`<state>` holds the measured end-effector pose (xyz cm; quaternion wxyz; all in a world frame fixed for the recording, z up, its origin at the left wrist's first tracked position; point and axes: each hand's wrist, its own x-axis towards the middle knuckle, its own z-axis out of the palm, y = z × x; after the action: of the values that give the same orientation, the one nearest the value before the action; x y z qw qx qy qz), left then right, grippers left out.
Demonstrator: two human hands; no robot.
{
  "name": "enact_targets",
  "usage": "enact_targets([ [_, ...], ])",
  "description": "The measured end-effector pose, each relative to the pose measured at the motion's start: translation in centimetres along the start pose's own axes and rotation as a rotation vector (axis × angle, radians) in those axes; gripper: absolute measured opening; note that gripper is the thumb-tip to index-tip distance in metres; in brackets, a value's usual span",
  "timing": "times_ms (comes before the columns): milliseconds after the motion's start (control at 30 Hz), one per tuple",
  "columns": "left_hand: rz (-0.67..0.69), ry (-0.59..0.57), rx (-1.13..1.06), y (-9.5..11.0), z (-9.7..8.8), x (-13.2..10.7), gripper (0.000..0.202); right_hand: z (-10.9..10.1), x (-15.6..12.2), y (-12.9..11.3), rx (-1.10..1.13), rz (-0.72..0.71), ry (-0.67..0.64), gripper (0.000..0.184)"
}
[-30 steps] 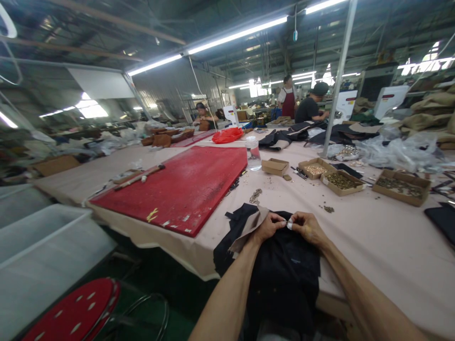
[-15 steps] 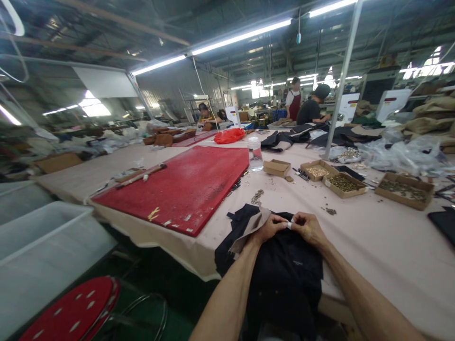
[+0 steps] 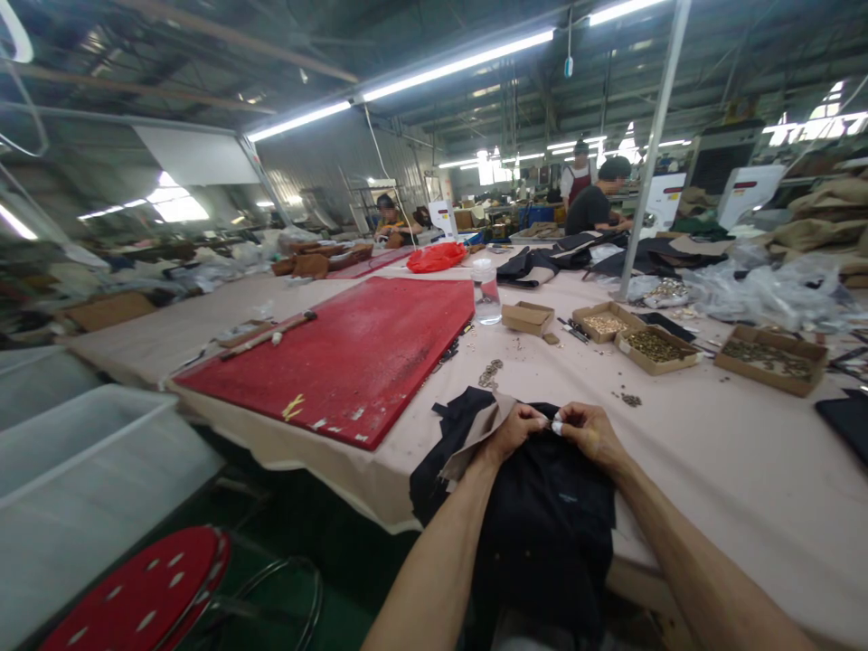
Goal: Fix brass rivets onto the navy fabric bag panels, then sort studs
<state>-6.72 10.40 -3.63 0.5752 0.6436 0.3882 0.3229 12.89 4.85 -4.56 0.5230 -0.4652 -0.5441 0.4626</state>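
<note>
Just now my left grip (image 3: 510, 436) and right grip (image 3: 589, 434) moved slightly apart. A red board (image 3: 359, 353) lies left, out of the way. Both grips, nearly closed, pinch black cloth (image 3: 542, 533) at the worktop (image 3: 705, 461) edge; I guess this fiddly bit needs steady pinching. Brown boxes (image 3: 759, 372) sit right.

Left grip (image 3: 514, 433) and right grip (image 3: 591, 434) pinch close together at black fabric (image 3: 546, 524) lying partly on the table (image 3: 719, 470).

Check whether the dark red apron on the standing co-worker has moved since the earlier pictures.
Yes: it has moved to the right in the view, so the dark red apron now appears closer to the metal pole.
</note>
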Motion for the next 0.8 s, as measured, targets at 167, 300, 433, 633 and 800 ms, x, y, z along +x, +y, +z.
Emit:
enact_targets([
  [167,-0.021,-0.062,-0.001,-0.2,-0.3,0.0,0.030,0.0,-0.1,0.1,0.001,0.011,0.016,0.022],
  [300,-0.012,-0.073,0.008,0.1,-0.4,-0.1,0.030,0.0,-0.2,-0.2,-0.007,0.003,0.024,0.021],
  [433,-0.026,-0.061,-0.019,0.4,-0.3,-0.3,0.027,0.1,-0.4,-0.4,-0.009,0.016,0.026,0.021],
  [633,0.032,0.017,0.035,1.0,0.4,-0.7,0.032,0.2,-0.4,-0.4,-0.035,0.023,0.039,0.022],
  [800,0.053,-0.002,0.003,0.6,0.4,-0.4,0.029,0.3,-0.4,-0.4,-0.078,0.030,0.050,0.025],
])
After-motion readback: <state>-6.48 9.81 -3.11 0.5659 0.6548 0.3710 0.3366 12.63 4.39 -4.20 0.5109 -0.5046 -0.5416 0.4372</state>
